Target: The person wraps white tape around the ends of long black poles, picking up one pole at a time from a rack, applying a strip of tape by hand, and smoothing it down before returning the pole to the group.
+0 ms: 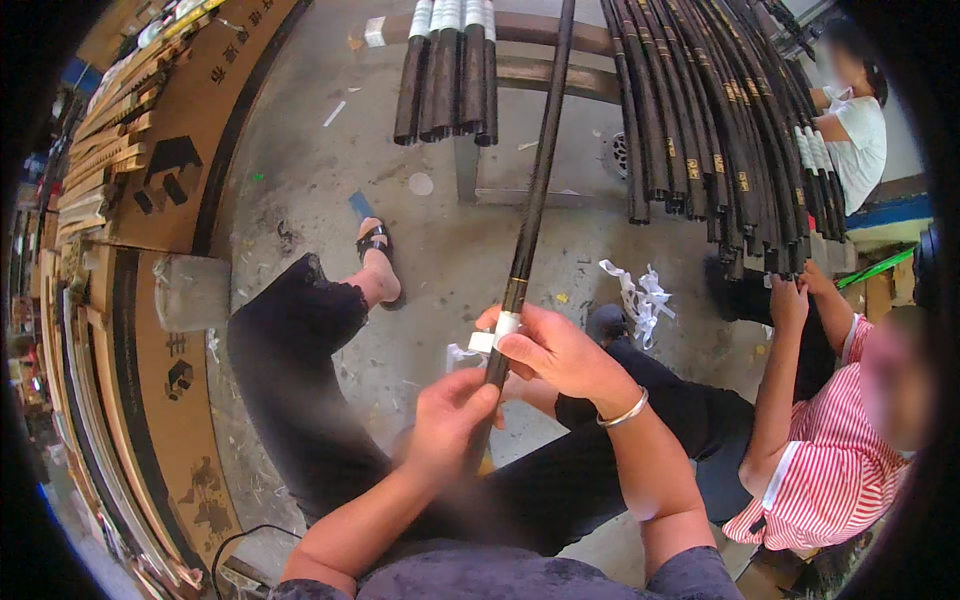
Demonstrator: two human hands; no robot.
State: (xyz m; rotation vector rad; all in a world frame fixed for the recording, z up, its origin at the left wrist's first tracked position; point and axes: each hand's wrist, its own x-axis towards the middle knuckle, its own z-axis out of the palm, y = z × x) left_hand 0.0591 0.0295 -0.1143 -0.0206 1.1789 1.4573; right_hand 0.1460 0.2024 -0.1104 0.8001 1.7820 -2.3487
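A long, thin black rod (540, 165) with a glossy dark surface runs upward and away from my lap. My left hand (453, 412) is closed round its lower part. Just above, my right hand (562, 350) grips the rod at a band of white tape (507, 326), thumb pressed on the band. A small white tape piece or roll (481, 342) sticks out to the left of that band, by my right fingers. The rod's near end is hidden behind my left hand and forearm.
Several black rods (690, 130) with gold marks lie on a rack at right; rods with white-wrapped parts (445, 85) stand out ahead. White scraps (640, 300) litter the floor. A person in a striped shirt (830, 455) sits close right, another (855, 140) beyond. Cardboard boxes (165, 400) line the left.
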